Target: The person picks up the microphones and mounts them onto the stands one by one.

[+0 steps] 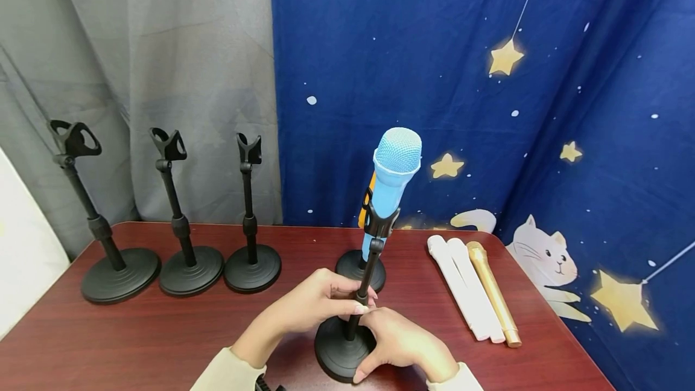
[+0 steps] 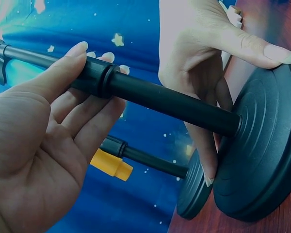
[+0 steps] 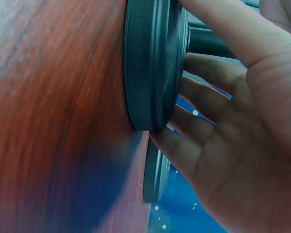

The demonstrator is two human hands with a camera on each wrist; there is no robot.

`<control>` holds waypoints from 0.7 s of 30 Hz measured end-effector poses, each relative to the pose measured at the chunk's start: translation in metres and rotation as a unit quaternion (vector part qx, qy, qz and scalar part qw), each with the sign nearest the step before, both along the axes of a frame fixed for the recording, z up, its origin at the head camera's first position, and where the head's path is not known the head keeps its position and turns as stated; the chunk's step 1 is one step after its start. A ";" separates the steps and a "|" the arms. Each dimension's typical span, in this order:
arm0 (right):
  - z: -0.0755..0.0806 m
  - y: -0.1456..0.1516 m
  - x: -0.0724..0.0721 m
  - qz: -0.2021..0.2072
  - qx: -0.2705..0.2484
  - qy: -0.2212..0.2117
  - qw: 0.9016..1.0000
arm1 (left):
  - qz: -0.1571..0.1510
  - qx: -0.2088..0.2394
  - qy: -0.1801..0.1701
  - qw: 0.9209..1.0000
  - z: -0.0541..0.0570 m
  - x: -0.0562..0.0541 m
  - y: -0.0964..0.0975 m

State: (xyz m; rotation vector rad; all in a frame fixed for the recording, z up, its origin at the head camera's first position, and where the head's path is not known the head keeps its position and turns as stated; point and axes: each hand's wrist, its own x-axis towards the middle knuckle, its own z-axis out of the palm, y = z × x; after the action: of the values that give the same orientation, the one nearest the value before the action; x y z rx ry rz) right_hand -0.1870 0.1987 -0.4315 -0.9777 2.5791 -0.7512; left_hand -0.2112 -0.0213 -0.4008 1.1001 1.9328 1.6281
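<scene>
A black microphone stand (image 1: 368, 273) stands upright, a light blue microphone (image 1: 390, 189) held in the clip at its top. My left hand (image 1: 304, 306) grips the collar (image 2: 94, 77) of the pole, thumb on the near side and fingers behind. Lower down, my right hand (image 1: 404, 340) holds the round base (image 1: 336, 352). Its thumb presses the near rim, and its fingers (image 3: 194, 124) spread along the far side of the base. Close behind is a second stand, whose base (image 1: 347, 265) shows past the first; its orange microphone (image 2: 111, 166) is partly hidden.
Three black stands with bare clips, the nearest to me in line being this one (image 1: 252, 267), stand at the left back. To the right lie two white microphones (image 1: 461, 291) and a gold microphone (image 1: 494, 294). Curtains hang behind the reddish-brown table (image 1: 190, 343).
</scene>
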 end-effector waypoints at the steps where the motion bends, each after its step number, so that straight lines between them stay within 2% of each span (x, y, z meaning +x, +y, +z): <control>1: 0.000 0.000 0.000 0.000 -0.001 -0.002 1.000 | 0.000 0.000 0.002 1.000 0.000 0.000 0.000; 13: 0.000 0.000 0.000 0.002 0.000 0.005 1.000 | 0.017 -0.012 0.013 1.000 0.005 0.003 0.000; 21: 0.000 0.001 0.001 0.005 -0.002 0.007 1.000 | 0.043 -0.029 0.029 0.998 0.006 0.005 0.002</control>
State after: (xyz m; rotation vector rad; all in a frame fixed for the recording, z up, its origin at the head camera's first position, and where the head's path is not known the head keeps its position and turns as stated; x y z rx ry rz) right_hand -0.1857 0.1999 -0.4319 -0.9985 2.5834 -0.7507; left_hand -0.2061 -0.0195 -0.3945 1.0671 2.0784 1.5883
